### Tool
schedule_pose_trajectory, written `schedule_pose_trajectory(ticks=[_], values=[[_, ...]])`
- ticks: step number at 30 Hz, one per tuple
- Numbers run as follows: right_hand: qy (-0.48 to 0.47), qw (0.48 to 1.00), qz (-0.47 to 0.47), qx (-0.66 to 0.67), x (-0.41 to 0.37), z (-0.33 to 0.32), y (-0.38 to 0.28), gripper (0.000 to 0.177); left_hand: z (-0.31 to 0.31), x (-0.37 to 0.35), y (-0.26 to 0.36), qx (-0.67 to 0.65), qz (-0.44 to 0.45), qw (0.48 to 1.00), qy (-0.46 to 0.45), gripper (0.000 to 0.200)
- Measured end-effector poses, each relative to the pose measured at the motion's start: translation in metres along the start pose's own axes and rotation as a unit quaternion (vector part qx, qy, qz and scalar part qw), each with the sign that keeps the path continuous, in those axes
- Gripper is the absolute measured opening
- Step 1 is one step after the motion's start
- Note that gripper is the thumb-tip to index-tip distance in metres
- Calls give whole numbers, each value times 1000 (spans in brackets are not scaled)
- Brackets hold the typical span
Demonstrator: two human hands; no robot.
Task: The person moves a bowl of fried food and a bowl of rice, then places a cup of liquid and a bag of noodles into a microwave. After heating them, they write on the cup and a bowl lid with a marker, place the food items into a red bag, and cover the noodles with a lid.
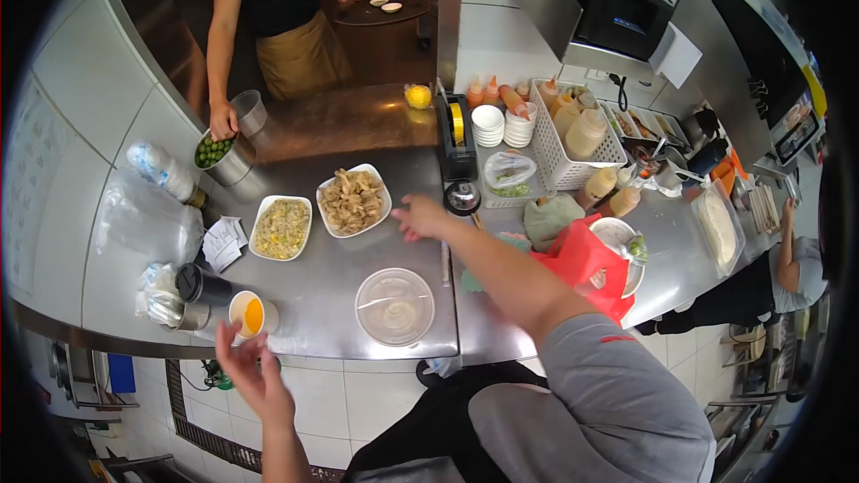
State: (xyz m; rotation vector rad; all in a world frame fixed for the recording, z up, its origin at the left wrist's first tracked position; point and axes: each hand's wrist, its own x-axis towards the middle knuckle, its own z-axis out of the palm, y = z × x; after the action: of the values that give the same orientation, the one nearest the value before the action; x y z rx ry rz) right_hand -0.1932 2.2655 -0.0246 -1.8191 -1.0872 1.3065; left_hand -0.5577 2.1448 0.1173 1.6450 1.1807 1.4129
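Gently, move your right grip (pixel 426 216), spread loosely, without brushing the fried food (pixel 354 203) just beside it; mind your left grip (pixel 259 376), also spread, near the cup (pixel 237 313).

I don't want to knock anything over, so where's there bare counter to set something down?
Bare steel counter lies between the paper cup and the clear round plastic container, and behind the fried pieces, from the metal pot of limes to the tape dispenser. It's crowded around the sauce bottles and red plastic bag, and along the left wall.
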Motion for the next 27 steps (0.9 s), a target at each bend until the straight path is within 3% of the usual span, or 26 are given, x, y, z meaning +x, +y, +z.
schedule_pose_trajectory(ticks=[1,2,3,4,7,9,13,15,17,19,20,21,25,27], values=[[0,996,-32,-81,3,-32,1,35,20,13,9,8,36,998,-44,66],[99,936,-153,-302,-6,-64,-3,20,44,25,15,42,59,993,-91,62],[139,822,-215,-509,-7,-100,-5,18,71,38,21,75,81,984,-137,58],[210,877,-91,-423,-15,-129,-1,19,105,51,29,81,119,975,-167,52],[221,834,-56,-503,-22,-188,25,19,217,79,35,119,233,934,-243,31],[39,726,-114,-677,2,-208,62,22,294,98,20,152,249,917,-272,19],[-27,760,-87,-643,-2,-199,48,25,426,131,-17,298,226,875,-307,15],[67,858,18,-509,-2,-198,48,23,479,139,-47,344,244,857,-296,15],[50,846,4,-531,-7,-194,37,23,512,144,-58,385,252,841,-284,15],[28,832,-6,-554,-1,-203,45,22,529,146,-56,457,288,786,-298,18],[-2,814,-73,-576,2,-208,47,21,533,148,-56,478,310,769,-291,16],[-36,794,-140,-590,1,-210,48,20,534,149,-57,477,300,773,-292,16],[-108,762,-162,-618,-3,-228,52,25,526,158,-53,421,280,803,-315,13],[-90,765,-192,-608,-1,-229,61,19,517,155,-44,286,199,897,-270,15]])
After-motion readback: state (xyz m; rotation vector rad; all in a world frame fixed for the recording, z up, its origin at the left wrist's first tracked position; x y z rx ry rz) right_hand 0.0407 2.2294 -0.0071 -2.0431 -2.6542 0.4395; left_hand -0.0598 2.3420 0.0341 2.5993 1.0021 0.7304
